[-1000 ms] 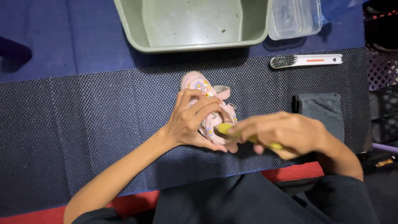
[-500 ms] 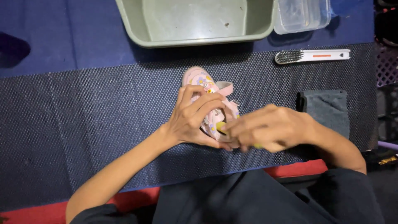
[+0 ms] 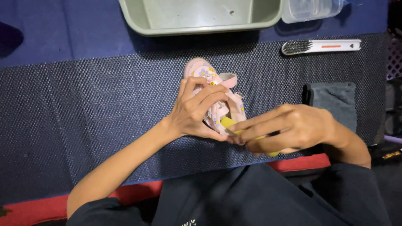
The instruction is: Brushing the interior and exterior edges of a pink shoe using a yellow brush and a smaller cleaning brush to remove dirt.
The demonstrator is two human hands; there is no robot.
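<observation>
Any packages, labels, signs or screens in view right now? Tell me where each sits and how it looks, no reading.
Clear plastic container: top edge, right of the grey-green tub; boxy, see-through, unlabelled.
Orange mark on the white-handled brush: upper right on the dark mat; a thin short stripe.
Small pale print on the dark clothing: bottom edge, too small to make out.
No signs or screens.

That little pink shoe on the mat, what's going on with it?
A person seated at a dark mesh mat grips a small pink shoe with the left hand, fingers wrapped over its top. The right hand holds a yellow tool pressed against the shoe's near end; what kind of tool it is cannot be told. Beyond the shoe sit a green basin and a clear container, with a white-handled brush and a folded grey cloth lying untouched to the right.
</observation>
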